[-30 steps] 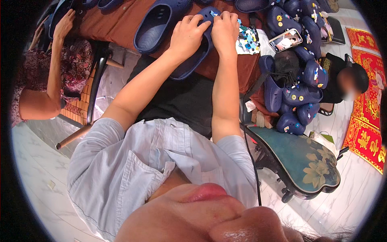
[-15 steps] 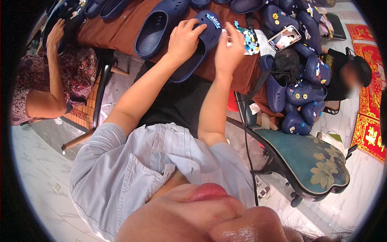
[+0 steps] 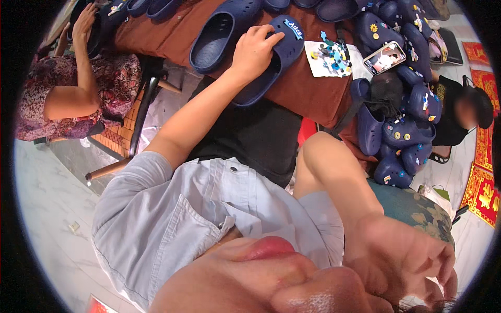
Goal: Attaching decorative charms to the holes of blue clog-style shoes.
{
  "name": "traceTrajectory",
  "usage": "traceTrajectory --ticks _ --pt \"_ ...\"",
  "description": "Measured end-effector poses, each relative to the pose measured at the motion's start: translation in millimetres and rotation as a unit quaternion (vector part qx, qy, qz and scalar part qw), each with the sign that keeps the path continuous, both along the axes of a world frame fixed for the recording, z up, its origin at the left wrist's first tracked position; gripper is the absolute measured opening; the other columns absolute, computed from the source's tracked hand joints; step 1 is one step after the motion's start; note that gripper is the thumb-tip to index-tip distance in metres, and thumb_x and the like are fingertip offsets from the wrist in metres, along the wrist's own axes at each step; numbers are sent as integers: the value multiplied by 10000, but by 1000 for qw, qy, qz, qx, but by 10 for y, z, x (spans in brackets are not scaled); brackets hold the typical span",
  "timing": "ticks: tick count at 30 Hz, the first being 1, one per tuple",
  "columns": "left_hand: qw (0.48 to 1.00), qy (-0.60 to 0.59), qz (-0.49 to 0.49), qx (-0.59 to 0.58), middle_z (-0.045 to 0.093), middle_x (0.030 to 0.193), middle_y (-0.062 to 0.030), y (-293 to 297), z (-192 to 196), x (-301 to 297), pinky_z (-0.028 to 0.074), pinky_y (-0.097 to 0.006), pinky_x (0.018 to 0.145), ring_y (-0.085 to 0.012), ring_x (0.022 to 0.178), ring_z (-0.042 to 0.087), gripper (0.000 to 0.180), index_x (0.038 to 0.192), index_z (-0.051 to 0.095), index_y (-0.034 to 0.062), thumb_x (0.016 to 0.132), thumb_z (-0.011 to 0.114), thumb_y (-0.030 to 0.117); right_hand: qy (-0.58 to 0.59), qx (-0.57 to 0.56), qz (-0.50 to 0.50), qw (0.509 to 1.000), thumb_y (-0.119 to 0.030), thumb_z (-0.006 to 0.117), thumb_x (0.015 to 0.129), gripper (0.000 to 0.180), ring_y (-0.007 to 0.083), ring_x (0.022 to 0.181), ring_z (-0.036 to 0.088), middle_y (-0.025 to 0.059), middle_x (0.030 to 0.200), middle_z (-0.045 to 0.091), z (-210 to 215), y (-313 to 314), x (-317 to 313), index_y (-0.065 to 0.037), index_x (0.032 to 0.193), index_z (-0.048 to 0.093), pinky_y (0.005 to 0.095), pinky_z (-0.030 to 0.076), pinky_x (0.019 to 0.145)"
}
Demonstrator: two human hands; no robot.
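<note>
My left hand (image 3: 255, 52) is closed on a navy foam clog (image 3: 288, 51), its fingers over the upper near a light blue lettered charm (image 3: 294, 29). The clog lies tilted at the near edge of the brown-covered table (image 3: 162, 39). To its left sits another navy clog (image 3: 213, 44) with its opening facing up and no charms in its holes. My right hand (image 3: 417, 255) is raised off the table, at the lower right beside my head. Its fingers are curled; whether anything is between them is hidden.
Loose colourful charms (image 3: 334, 57) lie on white paper right of the clog. Beyond are a phone (image 3: 384, 58) and a heap of charm-covered clogs (image 3: 409, 128). A person in a floral top (image 3: 57, 94) works at the left; another person in a black cap (image 3: 482, 104) is at the right. A flowered chair (image 3: 407, 201) stands nearby.
My right hand has left the clog and swung down and right, up beside my head. My left hand stays on the clog. The whole view has shifted slightly.
</note>
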State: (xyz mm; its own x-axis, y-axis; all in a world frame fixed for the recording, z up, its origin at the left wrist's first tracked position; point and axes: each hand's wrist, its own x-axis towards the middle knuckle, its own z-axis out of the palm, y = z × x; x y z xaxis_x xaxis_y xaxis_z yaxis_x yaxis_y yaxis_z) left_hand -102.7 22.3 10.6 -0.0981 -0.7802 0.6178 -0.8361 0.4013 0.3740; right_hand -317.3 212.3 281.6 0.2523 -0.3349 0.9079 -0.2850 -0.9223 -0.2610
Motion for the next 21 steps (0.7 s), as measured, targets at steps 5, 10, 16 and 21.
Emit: traceTrajectory --ticks 5,10,16,21 --pt "1000 7 -17 -6 644 1182 -71 -26 37 -92 542 -436 896 -312 1098 621 504 1180 703 151 714 669 -38 -95 -59 151 982 -211 454 1021 496 219 1387 421 113 1531 426 -7 94 -81 -93 1502 417 348 410 1081" --pt "1000 2 -12 -1 643 1183 -75 -7 47 -65 537 -435 905 -314 1101 619 507 1177 703 148 708 668 -41 -218 -26 320 922 -98 450 1003 464 220 1326 496 143 1477 485 30 141 -58 -18 1461 452 339 444 1070" --pt "1000 5 -18 -9 640 1190 -76 -13 61 -84 535 -442 908 -314 1113 615 511 1182 700 144 706 672 -41 -240 -26 479 844 -2 481 973 457 225 1287 550 174 1432 531 33 14 -197 48 1427 479 337 479 1054" --pt "1000 2 -12 -3 637 1202 -75 -13 9 -38 535 -446 907 -313 1125 611 517 1193 694 146 708 679 -33 -341 26 389 856 -41 548 954 458 225 1287 551 176 1413 545 20 132 24 38 1403 504 342 503 1030"
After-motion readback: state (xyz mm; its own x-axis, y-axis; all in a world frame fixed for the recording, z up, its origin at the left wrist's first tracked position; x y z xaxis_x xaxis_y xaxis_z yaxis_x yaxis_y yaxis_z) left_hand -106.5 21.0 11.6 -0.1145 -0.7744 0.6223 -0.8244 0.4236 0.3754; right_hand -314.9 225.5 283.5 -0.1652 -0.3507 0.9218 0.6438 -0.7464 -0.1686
